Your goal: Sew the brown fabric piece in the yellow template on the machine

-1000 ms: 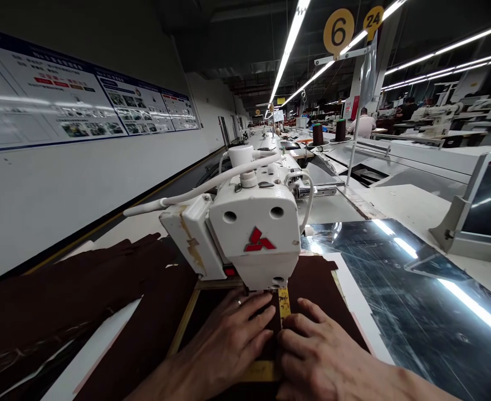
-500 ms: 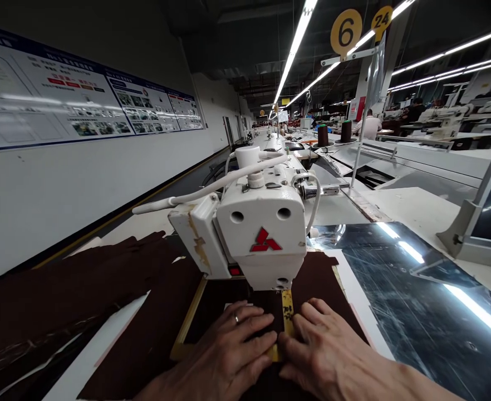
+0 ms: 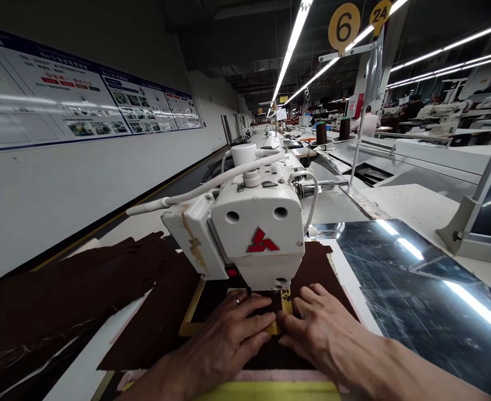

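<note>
Both unclenched: left grip flattened, right grip half-curled, touching yellow frame.

To my left runs a white wall bearing a long, blue-bordered board of printed panels; a yellow line edges the grey floor along its foot. Bright tube lights recede beneath a dark ceiling. Ahead, to my right, round yellow signs reading 6 and 24 top a white pole above pale worktops.
</note>
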### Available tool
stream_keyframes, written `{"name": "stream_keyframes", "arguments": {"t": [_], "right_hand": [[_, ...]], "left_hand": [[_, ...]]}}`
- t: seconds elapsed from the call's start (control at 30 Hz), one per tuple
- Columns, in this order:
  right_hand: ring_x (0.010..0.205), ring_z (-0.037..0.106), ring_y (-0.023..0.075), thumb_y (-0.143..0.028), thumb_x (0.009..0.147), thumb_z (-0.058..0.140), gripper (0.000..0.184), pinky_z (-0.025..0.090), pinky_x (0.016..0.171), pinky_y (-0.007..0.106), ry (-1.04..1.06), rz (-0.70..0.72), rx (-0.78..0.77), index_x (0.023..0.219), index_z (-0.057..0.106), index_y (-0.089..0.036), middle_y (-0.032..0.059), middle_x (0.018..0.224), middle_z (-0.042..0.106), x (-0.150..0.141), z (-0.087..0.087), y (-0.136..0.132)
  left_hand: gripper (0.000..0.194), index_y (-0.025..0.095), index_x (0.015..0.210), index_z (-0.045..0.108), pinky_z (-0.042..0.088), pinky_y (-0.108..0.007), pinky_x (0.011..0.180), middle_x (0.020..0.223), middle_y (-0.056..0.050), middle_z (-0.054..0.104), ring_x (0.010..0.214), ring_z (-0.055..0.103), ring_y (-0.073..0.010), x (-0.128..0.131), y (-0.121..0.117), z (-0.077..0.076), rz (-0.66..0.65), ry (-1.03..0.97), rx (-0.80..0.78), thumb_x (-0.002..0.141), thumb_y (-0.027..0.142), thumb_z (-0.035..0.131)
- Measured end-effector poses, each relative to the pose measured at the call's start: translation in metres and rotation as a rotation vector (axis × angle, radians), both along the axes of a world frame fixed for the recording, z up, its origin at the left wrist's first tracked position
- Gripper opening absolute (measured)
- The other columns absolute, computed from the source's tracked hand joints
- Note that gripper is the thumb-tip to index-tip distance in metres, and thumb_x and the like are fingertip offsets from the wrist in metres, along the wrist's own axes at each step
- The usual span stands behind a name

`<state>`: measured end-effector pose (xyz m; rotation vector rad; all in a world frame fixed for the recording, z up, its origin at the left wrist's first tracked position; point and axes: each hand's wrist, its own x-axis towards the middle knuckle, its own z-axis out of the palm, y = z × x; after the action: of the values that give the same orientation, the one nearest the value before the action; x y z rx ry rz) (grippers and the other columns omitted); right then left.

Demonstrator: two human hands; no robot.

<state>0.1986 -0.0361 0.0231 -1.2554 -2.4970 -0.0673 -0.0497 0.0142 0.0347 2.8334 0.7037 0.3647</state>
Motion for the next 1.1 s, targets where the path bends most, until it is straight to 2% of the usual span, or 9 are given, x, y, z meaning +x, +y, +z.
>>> {"name": "stream_keyframes", "arguments": {"t": [0.13, 0.3, 0.47, 0.63, 0.77, 1.0, 1.1], "right_hand": [[0.085, 0.052, 0.0218, -0.034, 0.1, 0.065, 0.014, 0.032, 0.078, 0.038, 0.028, -0.012, 0.032, 0.111, 0.064, -0.024, 0.0013, 0.092, 0.062, 0.004, -0.003, 0.001], [0.08, 0.048, 0.0215, -0.025, 0.1, 0.062, 0.008, 0.03, 0.076, 0.038, 0.065, -0.004, 0.068, 0.107, 0.063, -0.022, 0.0008, 0.089, 0.059, 0.007, -0.011, -0.001], [0.081, 0.048, 0.0215, -0.02, 0.099, 0.059, 0.004, 0.03, 0.075, 0.038, 0.08, -0.004, 0.051, 0.102, 0.062, -0.021, 0.001, 0.09, 0.058, 0.011, -0.011, -0.001], [0.081, 0.048, 0.0217, -0.02, 0.1, 0.058, 0.003, 0.03, 0.075, 0.038, 0.056, -0.008, 0.046, 0.097, 0.06, -0.021, 0.0011, 0.091, 0.058, 0.013, -0.01, 0.002], [0.079, 0.048, 0.0208, -0.023, 0.1, 0.06, 0.012, 0.03, 0.076, 0.038, 0.07, -0.014, 0.072, 0.089, 0.059, -0.021, 0.0005, 0.087, 0.057, 0.012, -0.008, 0.0], [0.074, 0.047, 0.0192, -0.021, 0.096, 0.065, 0.022, 0.03, 0.073, 0.037, 0.109, 0.023, 0.138, 0.076, 0.053, -0.021, -0.0008, 0.079, 0.055, 0.012, -0.006, -0.008], [0.074, 0.048, 0.019, -0.019, 0.095, 0.064, 0.022, 0.03, 0.072, 0.036, 0.106, 0.027, 0.128, 0.076, 0.054, -0.021, -0.0006, 0.079, 0.056, 0.014, -0.005, -0.012]], "left_hand": [[0.035, 0.028, 0.137, 0.064, 0.041, -0.043, 0.118, 0.147, -0.004, 0.06, 0.133, 0.058, -0.0236, 0.001, 0.006, -0.005, 0.014, 0.004, -0.028, 0.104, 0.018, 0.055], [0.037, 0.027, 0.141, 0.062, 0.048, -0.038, 0.113, 0.142, -0.005, 0.064, 0.132, 0.059, -0.023, 0.004, 0.013, -0.008, 0.038, -0.028, -0.005, 0.105, 0.022, 0.057], [0.038, 0.027, 0.141, 0.06, 0.049, -0.036, 0.112, 0.139, -0.003, 0.066, 0.128, 0.061, -0.0209, 0.01, 0.016, -0.008, 0.026, -0.072, -0.043, 0.106, 0.017, 0.052], [0.038, 0.027, 0.14, 0.061, 0.051, -0.034, 0.111, 0.134, 0.0, 0.07, 0.124, 0.066, -0.0194, 0.016, 0.015, -0.01, 0.095, -0.094, -0.043, 0.105, 0.017, 0.051], [0.041, 0.024, 0.144, 0.057, 0.05, -0.035, 0.114, 0.14, -0.003, 0.067, 0.127, 0.065, -0.0209, 0.017, 0.007, -0.011, 0.131, -0.074, -0.013, 0.104, 0.019, 0.052], [0.054, 0.025, 0.159, 0.04, 0.045, -0.04, 0.117, 0.158, -0.003, 0.049, 0.144, 0.049, -0.0229, -0.006, -0.012, -0.01, 0.19, 0.076, 0.1, 0.106, 0.027, 0.05], [0.054, 0.028, 0.158, 0.042, 0.045, -0.038, 0.116, 0.158, -0.002, 0.048, 0.143, 0.049, -0.0225, -0.022, -0.016, -0.007, 0.192, 0.071, 0.153, 0.105, 0.029, 0.054]]}}
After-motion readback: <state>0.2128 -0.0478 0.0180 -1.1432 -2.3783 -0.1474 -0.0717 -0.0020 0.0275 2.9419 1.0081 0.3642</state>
